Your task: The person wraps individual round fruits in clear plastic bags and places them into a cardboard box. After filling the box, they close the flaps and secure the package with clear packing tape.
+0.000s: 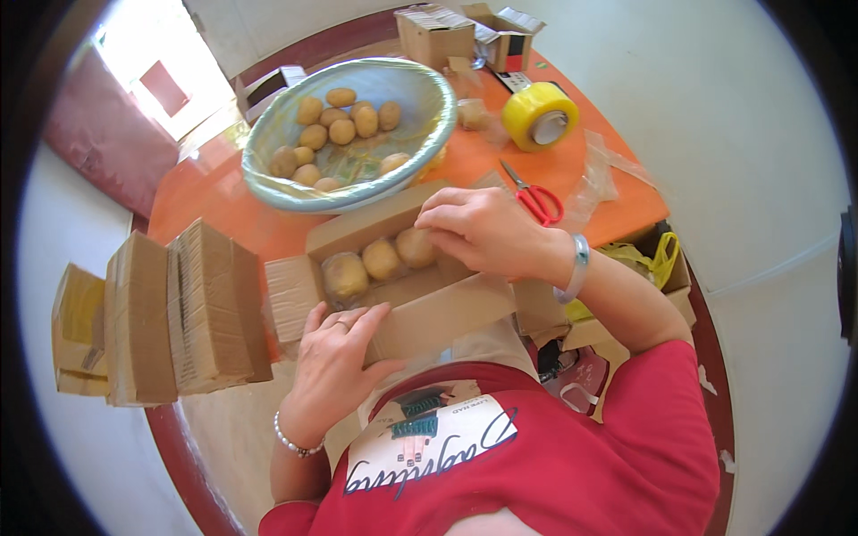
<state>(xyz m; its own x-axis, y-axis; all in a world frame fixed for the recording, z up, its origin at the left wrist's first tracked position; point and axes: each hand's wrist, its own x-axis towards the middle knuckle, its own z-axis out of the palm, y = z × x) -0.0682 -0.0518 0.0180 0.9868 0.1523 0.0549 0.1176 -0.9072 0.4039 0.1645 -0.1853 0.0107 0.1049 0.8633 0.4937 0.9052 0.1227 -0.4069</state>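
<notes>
An open cardboard box (436,315) lies at the table's near edge, with several potatoes (382,259) in a row along its far side; the leftmost is wrapped in clear plastic. My left hand (338,355) rests with spread fingers on the box's near left edge and flap. My right hand (472,228) reaches over the box's right end, its fingertips at the rightmost potato; whether they grip it cannot be told. Beyond the box stands a large light-blue basin (429,161) lined with clear plastic, holding several loose potatoes (342,131).
Red-handled scissors (539,204) and a yellow tape roll (540,117) lie on the orange table (623,201). Cardboard boxes (214,308) stand upright at the left. Small open boxes (436,40) sit at the far edge. A carton (680,295) with a yellow bag is at the right.
</notes>
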